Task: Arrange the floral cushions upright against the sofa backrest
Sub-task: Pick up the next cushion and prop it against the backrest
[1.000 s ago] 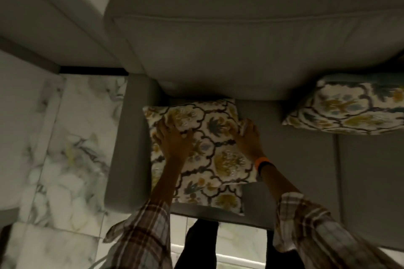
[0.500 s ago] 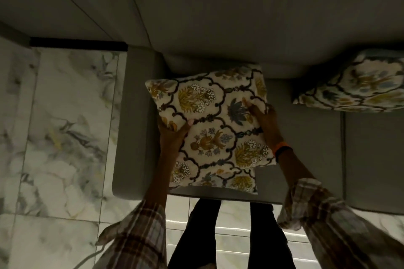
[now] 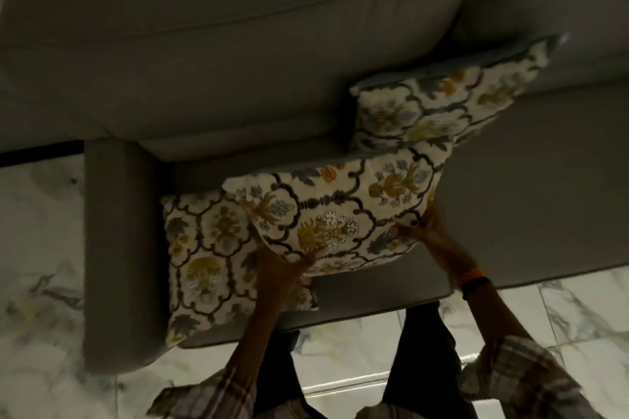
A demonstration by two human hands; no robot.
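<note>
I hold a floral cushion (image 3: 340, 211), cream with yellow and grey flowers, lifted off the seat and tilted. My left hand (image 3: 282, 272) grips its lower edge. My right hand (image 3: 429, 231), with an orange band at the wrist, grips its right side. A second floral cushion (image 3: 204, 258) lies flat on the seat below, by the armrest, partly covered by the held one and my left arm. A third floral cushion (image 3: 442, 105) leans against the grey sofa backrest (image 3: 238, 44) to the right, just beyond the held cushion's top corner.
The grey armrest (image 3: 115, 248) bounds the seat on the left. Bare grey seat (image 3: 527, 197) stretches to the right. White marble floor (image 3: 37, 248) lies left of and in front of the sofa, where my legs stand.
The cushion under my hands has come up off the seat and shifted right toward the leaning cushion. A second cushion now shows lying flat beneath it.
</note>
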